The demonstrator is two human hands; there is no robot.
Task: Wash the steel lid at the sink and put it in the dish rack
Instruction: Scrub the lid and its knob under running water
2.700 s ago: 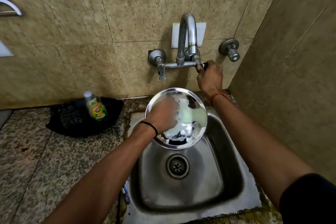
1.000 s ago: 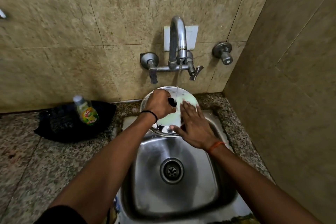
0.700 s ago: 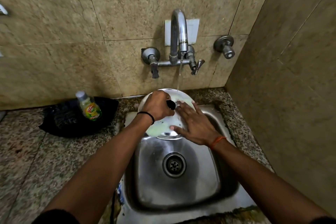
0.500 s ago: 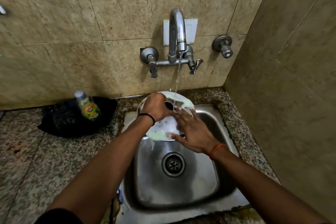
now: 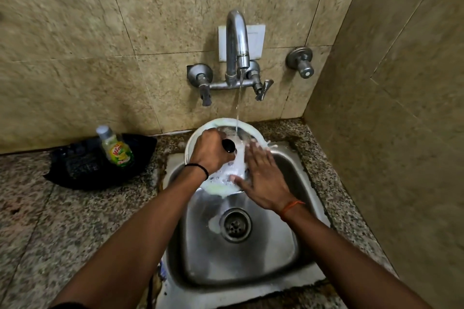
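Note:
The round steel lid (image 5: 221,187), covered in pale soap suds, is tilted over the back of the steel sink (image 5: 288,175). My left hand (image 5: 211,152) grips the lid's black knob (image 5: 228,145), fingers curled around it. My right hand (image 5: 261,179) lies flat on the lid's right side, fingers straight and spread, thumb on the lower rim. A thin stream of water falls from the tap (image 5: 237,45) onto the lid between my hands. Suds run down toward the drain (image 5: 235,224). No dish rack is in view.
A dish soap bottle (image 5: 115,149) stands in a black tray (image 5: 82,165) on the granite counter (image 5: 62,221) left of the sink. Tiled walls close in behind and at the right. A second valve (image 5: 301,61) sticks out of the back wall.
My right hand left the tap handle and came down flat onto the lid. Water now runs over the lid, and suds have washed into the basin.

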